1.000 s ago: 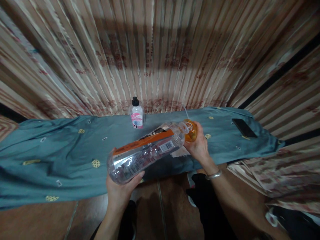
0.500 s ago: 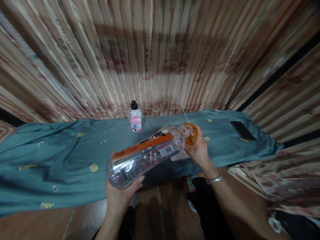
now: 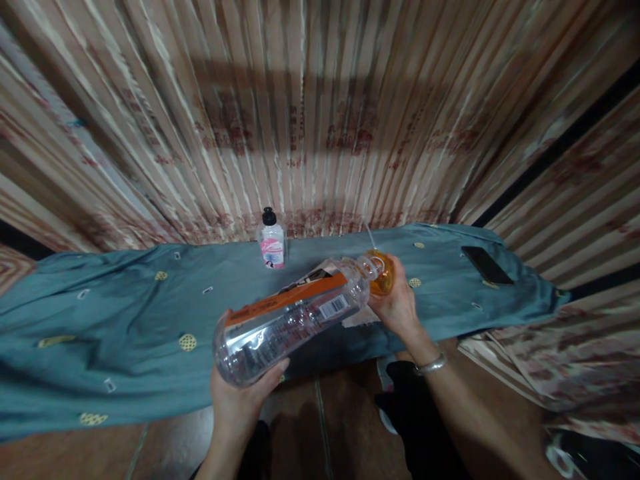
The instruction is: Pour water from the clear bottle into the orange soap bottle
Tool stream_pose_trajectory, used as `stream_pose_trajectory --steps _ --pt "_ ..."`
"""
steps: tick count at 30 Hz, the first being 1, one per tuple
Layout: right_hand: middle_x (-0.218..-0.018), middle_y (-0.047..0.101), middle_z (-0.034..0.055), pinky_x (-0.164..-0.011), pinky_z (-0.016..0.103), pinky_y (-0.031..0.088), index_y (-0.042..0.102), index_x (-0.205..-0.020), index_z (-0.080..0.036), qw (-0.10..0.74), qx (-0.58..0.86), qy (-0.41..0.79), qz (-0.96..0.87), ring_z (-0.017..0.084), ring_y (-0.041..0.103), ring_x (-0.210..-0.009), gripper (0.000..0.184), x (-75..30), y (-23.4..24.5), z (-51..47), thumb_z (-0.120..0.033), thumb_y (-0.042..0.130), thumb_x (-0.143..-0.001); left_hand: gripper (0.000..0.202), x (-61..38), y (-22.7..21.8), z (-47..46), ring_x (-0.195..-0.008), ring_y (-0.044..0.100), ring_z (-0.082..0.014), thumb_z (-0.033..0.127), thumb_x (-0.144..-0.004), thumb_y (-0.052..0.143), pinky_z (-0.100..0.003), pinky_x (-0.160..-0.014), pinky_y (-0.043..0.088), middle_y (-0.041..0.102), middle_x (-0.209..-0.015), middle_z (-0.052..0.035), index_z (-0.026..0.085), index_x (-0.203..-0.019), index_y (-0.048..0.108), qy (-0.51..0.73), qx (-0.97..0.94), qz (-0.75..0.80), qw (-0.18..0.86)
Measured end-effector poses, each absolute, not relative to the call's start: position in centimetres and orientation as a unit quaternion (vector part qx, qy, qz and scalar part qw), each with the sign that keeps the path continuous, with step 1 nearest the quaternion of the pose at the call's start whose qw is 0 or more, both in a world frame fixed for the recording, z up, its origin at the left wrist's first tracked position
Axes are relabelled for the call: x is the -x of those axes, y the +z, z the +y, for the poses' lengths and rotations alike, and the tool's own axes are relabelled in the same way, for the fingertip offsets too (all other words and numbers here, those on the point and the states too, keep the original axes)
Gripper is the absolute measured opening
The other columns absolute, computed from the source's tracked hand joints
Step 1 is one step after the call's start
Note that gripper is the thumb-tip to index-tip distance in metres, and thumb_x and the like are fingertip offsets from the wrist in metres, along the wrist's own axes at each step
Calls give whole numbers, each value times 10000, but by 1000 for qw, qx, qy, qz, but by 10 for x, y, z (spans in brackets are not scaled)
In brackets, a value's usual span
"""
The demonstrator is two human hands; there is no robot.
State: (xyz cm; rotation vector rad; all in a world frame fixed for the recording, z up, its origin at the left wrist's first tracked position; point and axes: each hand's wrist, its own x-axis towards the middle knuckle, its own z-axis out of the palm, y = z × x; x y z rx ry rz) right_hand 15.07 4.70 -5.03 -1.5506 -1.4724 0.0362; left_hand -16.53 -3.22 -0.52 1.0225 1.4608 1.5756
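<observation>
My left hand [image 3: 240, 397] is wrapped round the base of a large clear plastic bottle [image 3: 295, 333] with an orange and silver label. The bottle lies tilted, its neck pointing right and slightly up in the picture. My right hand [image 3: 400, 303], with a bracelet at the wrist, grips a small amber see-through container [image 3: 383, 277]. The bottle's neck is against or right over this container; I cannot tell whether its mouth is inside. Behind it stands a thin clear tube [image 3: 369, 235]; what it joins is hidden. No flowing liquid can be made out.
A clear bottle with a black cap and pink label [image 3: 273, 245] stands at the back of the teal cloth [image 3: 125, 320]. A black phone [image 3: 486, 265] lies at the right. Pale paper [image 3: 361, 317] lies beneath my hands. Pleated curtains [image 3: 300, 120] hang behind and at the sides.
The whole scene has shifted slightly down in the picture. Both hands keep their hold, and the bottle and amber container stay in nearly the same position relative to each other.
</observation>
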Motion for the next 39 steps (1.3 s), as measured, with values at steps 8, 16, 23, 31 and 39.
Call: stream_pose_trajectory --steps 8,16,23,31,39 --pt "-1547 734 233 -1178 619 636 454 -1666 -186 479 637 11 -604 411 750 -1409 1058 -150 -50 48 -545 936 -795 1079 163 -6 -31 -1362 764 -390 404 -553 1088 -544 -1219 589 775 -1454 -159 229 -1516 634 633 -396 553 369" --pt "-1535 740 232 -1191 639 625 455 -1659 -189 487 635 15 -599 421 737 -1427 1052 -148 -51 50 -547 927 -789 1106 164 -10 -29 -1407 735 -406 439 -543 1094 -561 -1235 575 759 -1467 -161 229 -1521 623 634 -399 549 370" --pt "-1553 729 249 -1178 638 632 474 -1643 -172 485 636 0 -600 425 755 -1398 1064 -149 -53 51 -595 933 -781 957 163 -7 -30 -1348 756 -390 378 -554 1084 -563 -1227 577 782 -1370 -155 205 -1400 670 639 -399 542 373" --pt "-1562 729 235 -1160 629 648 480 -1648 -189 486 634 -4 -601 413 766 -1380 1062 -150 -57 53 -609 932 -784 1090 163 -6 -29 -1290 792 -362 424 -581 1083 -507 -1177 618 785 -1393 -138 234 -1539 598 632 -408 536 383" --pt "-1552 735 236 -1155 605 658 459 -1668 -181 488 627 -18 -608 404 766 -1389 1047 -149 -60 53 -592 915 -820 978 164 -11 -28 -1264 794 -363 443 -598 1066 -538 -1197 594 792 -1363 -151 204 -1448 645 637 -425 532 363"
